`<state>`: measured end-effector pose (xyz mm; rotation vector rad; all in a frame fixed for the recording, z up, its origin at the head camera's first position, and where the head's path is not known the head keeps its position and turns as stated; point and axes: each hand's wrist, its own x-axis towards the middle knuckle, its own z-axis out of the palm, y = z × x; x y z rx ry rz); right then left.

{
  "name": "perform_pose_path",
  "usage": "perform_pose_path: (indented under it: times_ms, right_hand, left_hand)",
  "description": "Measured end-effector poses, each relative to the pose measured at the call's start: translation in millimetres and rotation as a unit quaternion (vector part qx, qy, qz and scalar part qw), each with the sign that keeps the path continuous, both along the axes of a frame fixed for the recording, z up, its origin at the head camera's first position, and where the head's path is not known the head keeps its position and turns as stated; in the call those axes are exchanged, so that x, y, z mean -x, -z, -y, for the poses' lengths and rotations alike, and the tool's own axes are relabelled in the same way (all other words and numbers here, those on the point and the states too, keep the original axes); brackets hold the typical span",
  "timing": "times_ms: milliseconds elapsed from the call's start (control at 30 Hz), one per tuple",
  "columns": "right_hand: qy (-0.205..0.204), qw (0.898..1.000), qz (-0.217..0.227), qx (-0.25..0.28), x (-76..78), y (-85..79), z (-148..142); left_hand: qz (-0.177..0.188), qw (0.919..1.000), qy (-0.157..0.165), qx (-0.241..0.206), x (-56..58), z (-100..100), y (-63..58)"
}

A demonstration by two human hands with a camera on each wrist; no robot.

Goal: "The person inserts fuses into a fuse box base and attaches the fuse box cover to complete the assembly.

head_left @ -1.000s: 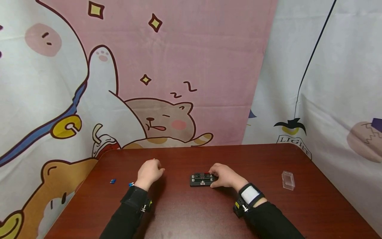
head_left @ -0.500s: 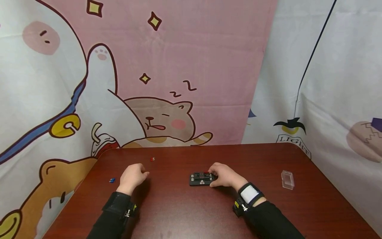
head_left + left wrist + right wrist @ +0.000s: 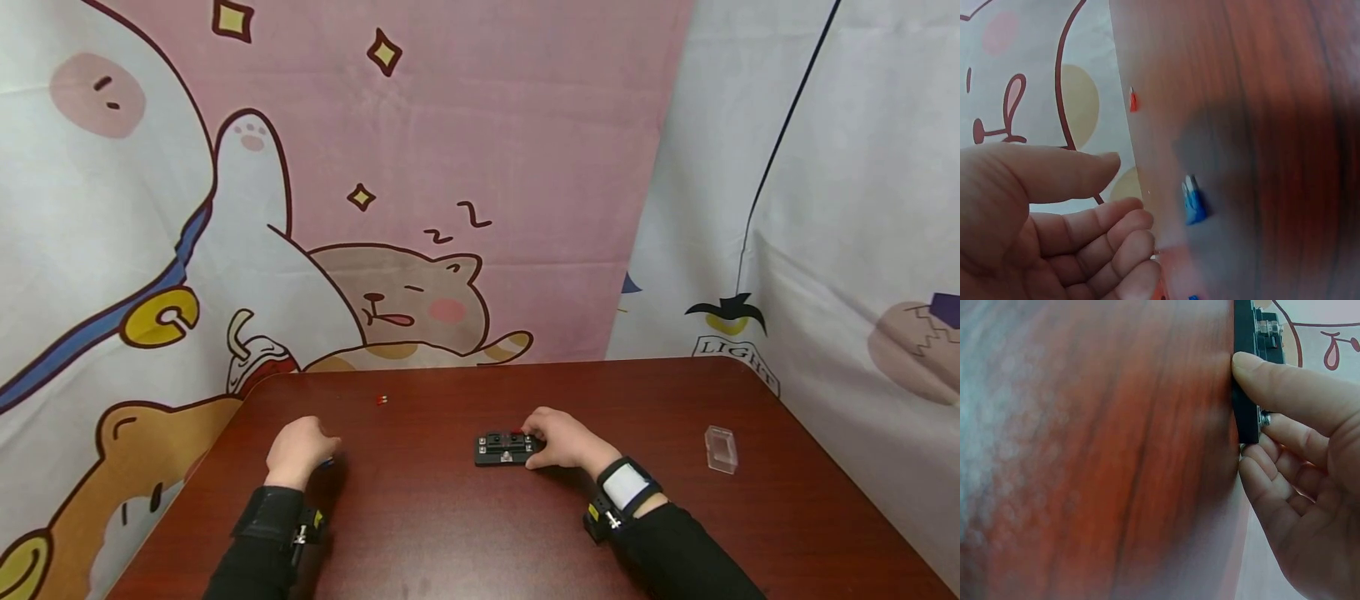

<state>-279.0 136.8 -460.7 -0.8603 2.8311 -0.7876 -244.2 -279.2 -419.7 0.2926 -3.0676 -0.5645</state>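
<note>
My left hand (image 3: pixel 296 450) hovers over the left part of the table, fingers loosely curled and thumb apart, nothing between them. Close to its fingertips lies a small blue piece with metal prongs (image 3: pixel 1195 201), and the blue tip of another piece (image 3: pixel 1193 297) shows at the bottom of the left wrist view. My right hand (image 3: pixel 564 440) grips the right end of a black terminal block (image 3: pixel 501 450) with metal screws; in the right wrist view the thumb (image 3: pixel 1254 365) presses its near edge and fingers lie behind. A bit of red shows on the block beside the fingers.
Small red pieces with metal ends (image 3: pixel 382 400) lie toward the back of the brown table (image 3: pixel 450 533). A clear plastic box (image 3: pixel 722 450) stands at the right. Behind the table hangs a printed cartoon cloth (image 3: pixel 570 167).
My left hand has moved left, away from the small red pieces, which came into sight, and now hangs beside a blue piece. The right hand keeps its grip on the terminal block.
</note>
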Motion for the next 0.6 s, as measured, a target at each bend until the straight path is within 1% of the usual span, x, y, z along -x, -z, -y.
perform_pose_path:
  times_ms: [133,367,600]
  right_hand:
    - [0.001,1.0,0.0,-0.001,0.6,1.1,0]
    - [0.004,1.0,0.009,0.005,1.5,1.2,0]
    - [0.006,1.0,0.01,0.004,1.1,2.2,0]
  left_hand:
    - [0.014,0.9998,-0.012,-0.003,-0.8,5,0.5]
    - [0.021,0.9997,-0.011,0.001,-3.5,9,5.1]
    - [0.035,0.9993,-0.015,0.001,-3.5,11,9.4]
